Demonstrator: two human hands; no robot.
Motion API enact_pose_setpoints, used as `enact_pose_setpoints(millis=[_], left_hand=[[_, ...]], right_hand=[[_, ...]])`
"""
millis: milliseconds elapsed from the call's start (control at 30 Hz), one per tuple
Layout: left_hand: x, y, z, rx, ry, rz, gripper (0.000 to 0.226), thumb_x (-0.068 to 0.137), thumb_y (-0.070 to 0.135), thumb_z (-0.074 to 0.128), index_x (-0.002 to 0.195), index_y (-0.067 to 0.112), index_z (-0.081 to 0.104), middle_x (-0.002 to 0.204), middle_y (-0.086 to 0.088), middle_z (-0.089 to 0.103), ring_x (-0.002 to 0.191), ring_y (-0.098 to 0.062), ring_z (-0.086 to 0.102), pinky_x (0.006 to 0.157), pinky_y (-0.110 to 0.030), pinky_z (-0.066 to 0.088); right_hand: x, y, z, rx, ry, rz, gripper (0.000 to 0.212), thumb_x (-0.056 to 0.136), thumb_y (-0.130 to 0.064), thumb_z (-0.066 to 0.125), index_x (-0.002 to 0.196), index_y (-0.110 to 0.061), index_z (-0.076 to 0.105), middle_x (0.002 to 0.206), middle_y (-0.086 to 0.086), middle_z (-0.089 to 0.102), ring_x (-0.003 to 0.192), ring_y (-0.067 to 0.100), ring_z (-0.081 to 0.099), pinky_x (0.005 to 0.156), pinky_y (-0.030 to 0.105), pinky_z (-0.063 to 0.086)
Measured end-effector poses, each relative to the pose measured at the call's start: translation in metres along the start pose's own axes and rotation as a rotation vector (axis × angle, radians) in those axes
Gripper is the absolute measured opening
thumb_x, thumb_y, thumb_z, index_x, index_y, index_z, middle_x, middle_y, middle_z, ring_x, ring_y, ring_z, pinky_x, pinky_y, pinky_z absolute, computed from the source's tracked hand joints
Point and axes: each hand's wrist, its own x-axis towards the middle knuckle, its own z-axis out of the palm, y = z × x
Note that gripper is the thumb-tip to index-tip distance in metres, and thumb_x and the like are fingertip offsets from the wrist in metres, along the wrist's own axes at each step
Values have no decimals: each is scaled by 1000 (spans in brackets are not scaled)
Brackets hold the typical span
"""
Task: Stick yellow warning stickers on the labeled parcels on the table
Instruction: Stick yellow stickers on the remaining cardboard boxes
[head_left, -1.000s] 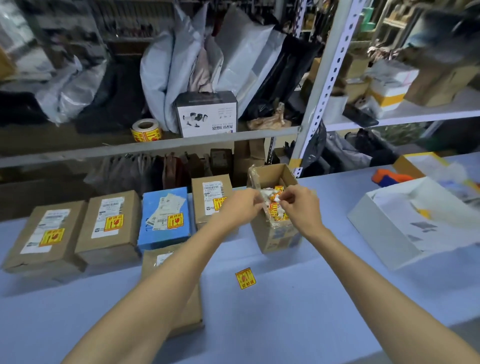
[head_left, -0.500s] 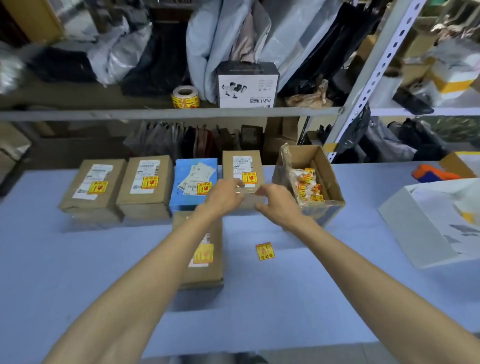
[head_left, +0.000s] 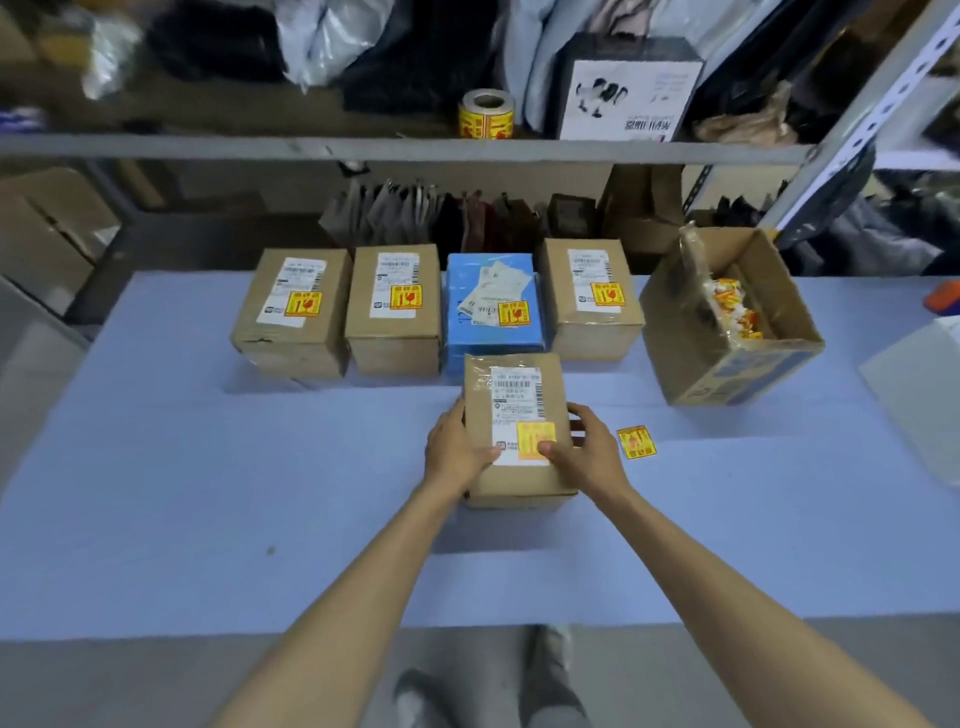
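Observation:
A brown labeled parcel (head_left: 514, 379) lies on the blue table (head_left: 208, 493) in front of me. A yellow warning sticker (head_left: 532, 436) sits on the lower end of its white label. My left hand (head_left: 454, 449) grips the parcel's left side, thumb on the label. My right hand (head_left: 589, 449) holds the right side, thumb pressing the sticker. Behind stand three brown parcels (head_left: 296, 312) (head_left: 395, 306) (head_left: 589, 296) and a blue one (head_left: 493, 306), each with a yellow sticker. A loose yellow sticker (head_left: 635, 442) lies on the table to the right.
An open cardboard box (head_left: 727, 364) with yellow stickers inside stands at the right. A sticker roll (head_left: 485, 114) and a black-and-white box (head_left: 623, 93) sit on the shelf behind. A white tray edge (head_left: 924, 395) shows at the far right. The table's near edge runs below my forearms.
My hands came back from the sticker box to the near parcel and now hold its sides. The yellow sticker now lies on its label. My view tipped downward.

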Motion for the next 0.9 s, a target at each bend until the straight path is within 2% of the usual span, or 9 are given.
enact_pose_setpoints(millis=[67,167,267,333,433,533,700,800,900], left_hand=[[-4,-9,-7,-45,8,14,82,66,11,83,137,19,44,133,-5,54,124,-25,50,103,-39,43],[-18,-22,-23,-161,-39,-54,84,72,8,80,141,23,35,137,1,49,124,-22,48,98,-31,44],[-33,-37,-50,-194,-46,-82,85,74,2,76,144,23,33,139,-1,51,120,-22,53,94,-28,46],[-44,-50,-75,-188,-10,-108,84,74,0,75,145,21,35,139,-3,51,120,-21,53,94,-28,45],[-59,-73,-120,-191,50,-152,84,74,1,77,145,22,35,140,-1,50,117,-17,53,94,-29,47],[-72,-96,-174,-237,136,-198,86,73,2,78,145,22,35,141,-1,48,112,-13,52,95,-34,50],[-77,-128,-259,-276,299,-279,88,76,4,77,148,27,32,141,-2,48,124,-18,50,100,-45,49],[-71,-149,-304,-264,328,-338,87,75,6,78,146,30,34,137,-5,51,121,-24,54,97,-48,50],[-50,-164,-342,-251,328,-359,87,75,3,77,147,26,33,136,-6,51,121,-25,54,96,-46,51]], right_hand=[[-7,0,3,49,-16,4,62,77,-13,77,132,-19,48,124,7,61,103,23,62,87,38,54],[-23,-4,18,72,-78,17,58,80,-14,75,128,-21,43,127,8,60,103,22,62,86,36,54],[-35,-14,41,25,-141,15,77,79,-17,78,140,-20,32,127,7,55,103,23,61,85,35,53],[-41,-21,62,3,-207,-24,91,74,-27,81,147,-26,27,129,6,50,110,23,58,89,37,54],[-47,-38,103,-4,-310,-112,92,66,-39,79,144,-34,31,127,5,49,111,21,57,89,37,54],[-52,-65,155,38,-384,-181,83,74,-31,81,143,-31,35,128,2,52,108,21,59,90,38,53],[-58,-127,235,100,-518,-300,72,80,-18,75,142,-26,40,119,-9,55,106,19,61,92,41,53],[-58,-155,277,87,-590,-306,70,80,-12,74,141,-22,41,117,-7,57,109,22,62,94,43,52],[-50,-176,313,61,-598,-268,72,81,-13,75,143,-19,39,126,-1,58,113,21,60,96,39,51]])
